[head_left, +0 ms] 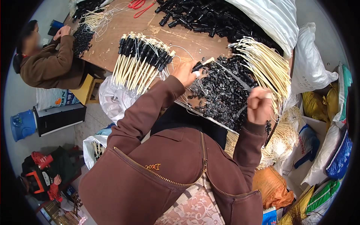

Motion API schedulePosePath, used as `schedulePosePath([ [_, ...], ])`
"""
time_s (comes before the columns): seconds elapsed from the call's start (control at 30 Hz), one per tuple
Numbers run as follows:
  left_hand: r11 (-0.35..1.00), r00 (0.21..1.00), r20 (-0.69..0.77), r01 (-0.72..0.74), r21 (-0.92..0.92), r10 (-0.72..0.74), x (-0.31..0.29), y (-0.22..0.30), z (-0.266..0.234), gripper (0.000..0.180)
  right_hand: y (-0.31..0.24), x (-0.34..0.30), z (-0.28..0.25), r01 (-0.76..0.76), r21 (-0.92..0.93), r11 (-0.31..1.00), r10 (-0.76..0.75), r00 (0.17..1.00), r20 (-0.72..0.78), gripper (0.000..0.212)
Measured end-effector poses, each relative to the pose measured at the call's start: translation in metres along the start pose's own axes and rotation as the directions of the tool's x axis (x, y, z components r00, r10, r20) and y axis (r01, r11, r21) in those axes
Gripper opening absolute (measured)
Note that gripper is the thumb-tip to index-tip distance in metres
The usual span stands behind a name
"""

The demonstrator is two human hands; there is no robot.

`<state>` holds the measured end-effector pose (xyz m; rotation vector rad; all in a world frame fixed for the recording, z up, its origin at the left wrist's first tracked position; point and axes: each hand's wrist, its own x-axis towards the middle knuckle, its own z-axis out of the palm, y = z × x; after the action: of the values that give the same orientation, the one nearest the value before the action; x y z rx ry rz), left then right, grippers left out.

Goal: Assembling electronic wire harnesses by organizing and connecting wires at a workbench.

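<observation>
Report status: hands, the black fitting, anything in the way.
Left hand: gripping black fitting. Right hand: curled beside small black pieces, grip unclear. Pale blurred strand between hands. Cream rods heaped close to right hand.

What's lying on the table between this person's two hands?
The head view shows a heap of small black pieces between left hand and right hand.

Black fittings point(210, 18) heap along the brown table point(159, 32)'s far edge, pale rods point(267, 67) lie by its right edge, small black pieces point(225, 92) toward its near right corner.
</observation>
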<state>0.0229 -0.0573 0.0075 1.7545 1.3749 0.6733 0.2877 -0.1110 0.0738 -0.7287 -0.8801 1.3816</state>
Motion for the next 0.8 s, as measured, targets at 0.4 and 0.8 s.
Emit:
schedulePosePath([
  [0.4,0.985,0.989,0.121,0.097,-0.143,-0.08,-0.003,0.028,0.007,0.032,0.051,-0.011,0.048,0.154,-0.943,0.294,-0.099,0.987,0.13,0.019],
  [0.8,0.917,0.958,0.085,-0.288,0.275,0.275,-0.009,0.033,0.005,0.041,0.058,-0.004,0.037,0.179,-0.97,0.166,-0.19,0.971,0.146,0.015],
])
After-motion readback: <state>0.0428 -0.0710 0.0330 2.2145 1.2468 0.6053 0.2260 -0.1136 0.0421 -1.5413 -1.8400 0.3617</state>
